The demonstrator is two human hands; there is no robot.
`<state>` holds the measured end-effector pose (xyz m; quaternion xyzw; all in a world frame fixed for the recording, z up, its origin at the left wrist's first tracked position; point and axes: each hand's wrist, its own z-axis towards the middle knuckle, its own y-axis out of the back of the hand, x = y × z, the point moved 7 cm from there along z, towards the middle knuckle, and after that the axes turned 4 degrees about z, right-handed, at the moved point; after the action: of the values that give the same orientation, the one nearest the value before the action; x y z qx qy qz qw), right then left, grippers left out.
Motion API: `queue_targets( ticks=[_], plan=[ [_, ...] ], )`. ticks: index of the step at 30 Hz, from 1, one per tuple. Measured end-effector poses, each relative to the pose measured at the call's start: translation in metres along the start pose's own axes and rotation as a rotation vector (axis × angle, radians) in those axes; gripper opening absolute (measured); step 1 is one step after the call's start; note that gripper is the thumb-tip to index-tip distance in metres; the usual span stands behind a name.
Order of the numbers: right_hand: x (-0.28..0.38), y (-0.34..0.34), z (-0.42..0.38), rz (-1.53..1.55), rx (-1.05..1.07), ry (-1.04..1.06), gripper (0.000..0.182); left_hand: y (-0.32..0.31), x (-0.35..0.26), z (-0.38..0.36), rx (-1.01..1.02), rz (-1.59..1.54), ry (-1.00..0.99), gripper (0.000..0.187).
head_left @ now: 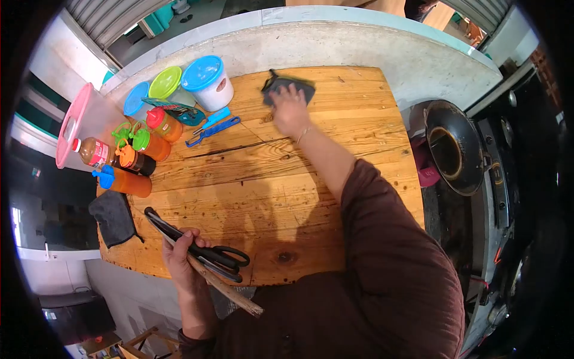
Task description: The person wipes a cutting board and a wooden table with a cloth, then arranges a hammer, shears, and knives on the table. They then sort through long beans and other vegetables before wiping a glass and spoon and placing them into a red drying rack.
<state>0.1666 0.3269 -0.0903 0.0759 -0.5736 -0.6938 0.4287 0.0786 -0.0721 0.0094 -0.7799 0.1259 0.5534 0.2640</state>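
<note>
My left hand (182, 257) is closed around a bundle near the table's front edge. In it are a pair of scissors (230, 258) with black handle loops, a wooden stick (230, 293) pointing down toward me, and a long black-and-grey tool (156, 220) whose kind I cannot tell. My right hand (290, 110) reaches to the far side of the wooden table (269, 206). It presses on a dark grey cloth (305, 91), blurred at its edge, with the fingers over it.
On the left stand several sauce bottles (128, 182), lidded tubs (206, 84) and a pink-rimmed bin (75, 128). Blue-handled tools (213, 130) lie beside them. A dark pouch (113, 218) rests at the left edge. Right of the table is a wok (454, 146); a low wall (335, 45) runs behind.
</note>
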Motion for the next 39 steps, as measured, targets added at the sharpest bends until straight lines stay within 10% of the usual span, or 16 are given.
queue_targets(
  ticks=[7, 16, 20, 25, 26, 28, 32, 39],
  plan=[
    [-0.166, 0.054, 0.041, -0.243, -0.005, -0.329, 0.05, 0.008, -0.001, 0.001, -0.008, 0.046, -0.003, 0.011],
    [-0.282, 0.122, -0.115, -0.144, -0.139, -0.374, 0.044, -0.001, 0.003, 0.022, 0.106, -0.008, 0.011, 0.013],
    [-0.123, 0.161, -0.271, -0.131, -0.133, -0.017, 0.046, -0.012, 0.014, 0.037, 0.162, -0.03, 0.077, 0.015],
    [0.049, 0.211, -0.434, 0.122, 0.371, -0.109, 0.024, -0.028, 0.023, 0.047, 0.256, -0.119, 0.156, 0.01],
    [0.033, 0.202, -0.492, 0.379, 0.647, -0.278, 0.015, -0.028, 0.029, 0.049, 0.287, -0.152, 0.176, 0.01],
    [0.009, 0.223, -0.542, -0.207, 1.014, -0.648, 0.012, -0.03, 0.035, 0.05, 0.369, -0.177, 0.189, 0.01],
    [0.051, 0.321, -0.406, -0.193, -0.023, -0.453, 0.014, -0.034, 0.042, 0.049, 0.367, -0.188, 0.184, 0.01],
    [0.068, 0.175, -0.265, -0.248, 0.151, -0.17, 0.038, -0.041, 0.057, 0.052, 0.352, -0.219, 0.165, 0.007]
  ],
)
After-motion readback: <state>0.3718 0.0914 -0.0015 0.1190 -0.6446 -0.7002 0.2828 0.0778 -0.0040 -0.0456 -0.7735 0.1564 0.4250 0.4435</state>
